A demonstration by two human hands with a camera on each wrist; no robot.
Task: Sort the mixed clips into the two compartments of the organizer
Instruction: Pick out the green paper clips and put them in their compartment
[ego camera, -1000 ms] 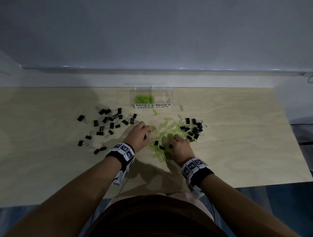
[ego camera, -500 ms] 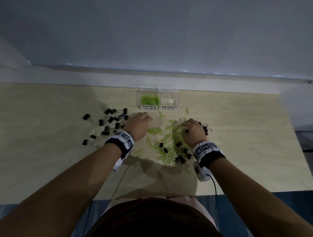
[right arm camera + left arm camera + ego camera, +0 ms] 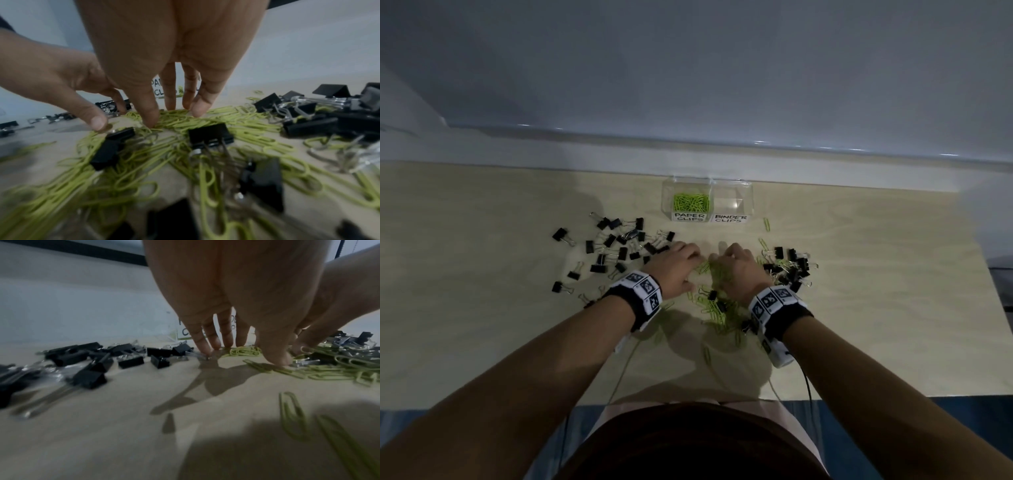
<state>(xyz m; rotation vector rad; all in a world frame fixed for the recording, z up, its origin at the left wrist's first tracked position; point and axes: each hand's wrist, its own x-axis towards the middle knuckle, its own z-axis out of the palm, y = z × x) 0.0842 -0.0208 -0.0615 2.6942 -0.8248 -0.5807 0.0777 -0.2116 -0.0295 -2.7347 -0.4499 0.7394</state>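
Note:
A clear two-compartment organizer stands at the back of the table. Its left half, labelled PAPER CLIPS, holds green paper clips; the right half, labelled BINDER CLIPS, looks empty. Loose green paper clips lie in the middle, mixed with black binder clips. My left hand and right hand sit side by side over this pile. Both have straight fingers, and their tips rest on the green clips and the table.
A spread of black binder clips lies left of my left hand. Another cluster lies right of my right hand. A lone paper clip lies by the organizer. The wall runs just behind it.
Both hands have come together over the middle of the pile. The right hand moved left from the right-hand cluster, and the left hand moved slightly right.

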